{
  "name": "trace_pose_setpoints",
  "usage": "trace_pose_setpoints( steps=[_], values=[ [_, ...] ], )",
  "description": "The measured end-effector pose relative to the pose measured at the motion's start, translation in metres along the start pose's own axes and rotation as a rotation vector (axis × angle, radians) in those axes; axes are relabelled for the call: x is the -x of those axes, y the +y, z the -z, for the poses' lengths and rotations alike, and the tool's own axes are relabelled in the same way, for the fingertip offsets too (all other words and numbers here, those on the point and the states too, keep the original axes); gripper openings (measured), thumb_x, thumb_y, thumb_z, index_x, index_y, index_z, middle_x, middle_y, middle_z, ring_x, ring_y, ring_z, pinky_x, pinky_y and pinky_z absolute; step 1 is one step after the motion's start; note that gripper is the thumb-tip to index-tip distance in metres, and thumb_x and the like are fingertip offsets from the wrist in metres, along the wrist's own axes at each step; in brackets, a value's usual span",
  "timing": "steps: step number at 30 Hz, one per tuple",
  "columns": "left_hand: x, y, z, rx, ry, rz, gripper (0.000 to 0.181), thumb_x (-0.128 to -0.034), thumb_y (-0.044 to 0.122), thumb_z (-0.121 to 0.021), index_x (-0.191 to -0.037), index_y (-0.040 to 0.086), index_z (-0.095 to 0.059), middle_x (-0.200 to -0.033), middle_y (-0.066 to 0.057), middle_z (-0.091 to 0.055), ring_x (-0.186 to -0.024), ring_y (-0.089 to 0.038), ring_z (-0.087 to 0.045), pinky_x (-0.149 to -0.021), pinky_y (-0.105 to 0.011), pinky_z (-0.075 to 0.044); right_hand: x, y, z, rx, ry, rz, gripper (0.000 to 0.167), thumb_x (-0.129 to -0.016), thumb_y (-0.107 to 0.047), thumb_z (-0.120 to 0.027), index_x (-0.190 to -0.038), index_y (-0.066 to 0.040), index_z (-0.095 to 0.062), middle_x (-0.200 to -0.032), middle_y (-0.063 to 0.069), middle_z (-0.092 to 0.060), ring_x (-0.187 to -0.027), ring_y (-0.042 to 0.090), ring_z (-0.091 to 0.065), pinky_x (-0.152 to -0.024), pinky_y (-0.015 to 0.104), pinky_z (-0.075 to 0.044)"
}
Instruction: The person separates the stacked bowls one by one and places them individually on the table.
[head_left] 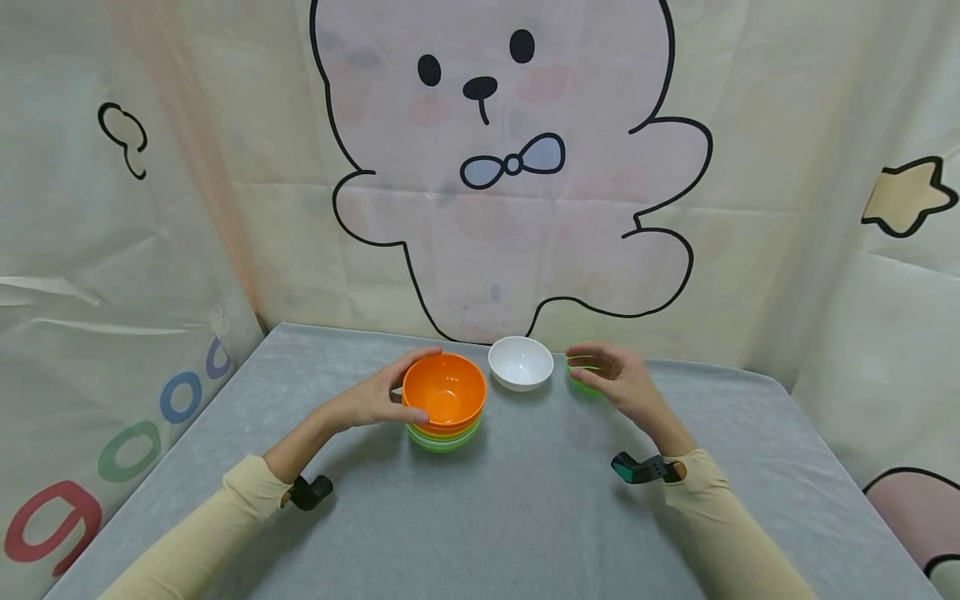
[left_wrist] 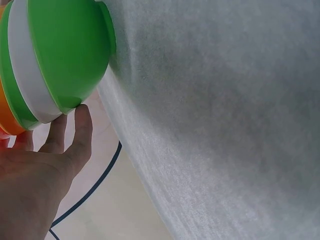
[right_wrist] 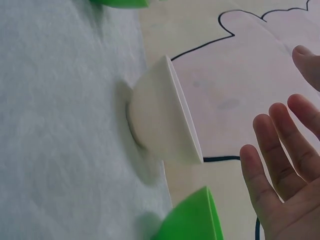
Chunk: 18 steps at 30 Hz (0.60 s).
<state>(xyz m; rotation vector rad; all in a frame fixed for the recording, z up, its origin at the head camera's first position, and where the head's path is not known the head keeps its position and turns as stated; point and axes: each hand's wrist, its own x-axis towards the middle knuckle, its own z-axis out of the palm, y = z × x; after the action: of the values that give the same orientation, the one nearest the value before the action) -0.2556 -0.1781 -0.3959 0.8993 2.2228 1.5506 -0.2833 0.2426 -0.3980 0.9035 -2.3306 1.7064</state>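
A left hand (head_left: 375, 402) grips a stack of bowls (head_left: 446, 390) on a gray-covered table (head_left: 495, 525), its thumb bent across the front of the upper rim and its fingers curled round the far side. The glossy stack is topped by a bright orange bowl with its mouth facing up; seen from the left wrist, the layers below run through orange, green and white to a smooth green bowl with a small raised foot at the base. Just right of the stack, apart from it, a plain white bowl (head_left: 521, 364) sits upright, round and wide-mouthed, near the table's far edge. Beside it stands a single vivid green bowl (right_wrist: 194, 217), largely hidden in the head view behind the right hand (head_left: 628, 387), whose fingers are spread loosely above the bowl, gripping nothing.
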Motion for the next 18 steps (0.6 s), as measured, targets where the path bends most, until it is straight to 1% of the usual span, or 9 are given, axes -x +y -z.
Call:
trace_pose_setpoints(
  steps=[3,5,9,13,18],
  values=[
    [0.000,0.000,0.000,0.000,-0.001,0.003,0.092,-0.0877,0.025,-0.080,-0.161,0.015,-0.025,-0.152,-0.007,-0.041,-0.132,-0.029,-0.045,-0.102,-0.052,-0.045,-0.003,0.000,-0.008,-0.034,-0.016,0.014,0.034,-0.093,0.001,-0.073,-0.125,0.005,-0.065,-0.123,0.021,-0.065,-0.115,0.050,-0.058,-0.091,0.032,-0.054],
    [0.000,0.001,0.000,-0.001,0.002,0.007,0.092,-0.0873,0.025,-0.080,-0.161,0.016,-0.026,-0.152,-0.006,-0.041,-0.132,-0.028,-0.046,-0.102,-0.052,-0.046,-0.006,0.000,-0.013,-0.050,-0.021,0.015,0.034,-0.093,0.001,-0.073,-0.125,0.004,-0.066,-0.124,0.021,-0.065,-0.116,0.050,-0.057,-0.091,0.033,-0.054],
    [0.000,0.001,0.000,-0.004,0.006,0.013,0.091,-0.0868,0.025,-0.081,-0.160,0.019,-0.027,-0.152,-0.005,-0.041,-0.132,-0.028,-0.046,-0.102,-0.052,-0.046,-0.009,-0.001,-0.021,-0.083,-0.037,0.002,0.034,-0.093,0.000,-0.074,-0.125,0.003,-0.066,-0.126,0.028,-0.061,-0.117,0.047,-0.058,-0.092,0.034,-0.054],
    [0.000,0.001,0.000,-0.007,0.006,0.015,0.092,-0.0869,0.025,-0.081,-0.161,0.017,-0.026,-0.152,-0.006,-0.041,-0.133,-0.028,-0.045,-0.102,-0.052,-0.045,-0.011,-0.002,-0.029,-0.086,-0.054,-0.017,0.033,-0.093,-0.001,-0.074,-0.125,0.003,-0.066,-0.125,0.029,-0.061,-0.118,0.044,-0.059,-0.093,0.033,-0.053],
    [0.000,0.001,0.000,0.000,0.007,0.021,0.090,-0.0874,0.020,-0.079,-0.160,0.019,-0.027,-0.152,-0.006,-0.041,-0.132,-0.028,-0.045,-0.102,-0.051,-0.045,-0.013,-0.003,-0.038,-0.096,-0.060,-0.014,0.034,-0.092,0.002,-0.074,-0.124,0.004,-0.066,-0.125,0.033,-0.060,-0.116,0.046,-0.059,-0.094,0.032,-0.052]
  ],
)
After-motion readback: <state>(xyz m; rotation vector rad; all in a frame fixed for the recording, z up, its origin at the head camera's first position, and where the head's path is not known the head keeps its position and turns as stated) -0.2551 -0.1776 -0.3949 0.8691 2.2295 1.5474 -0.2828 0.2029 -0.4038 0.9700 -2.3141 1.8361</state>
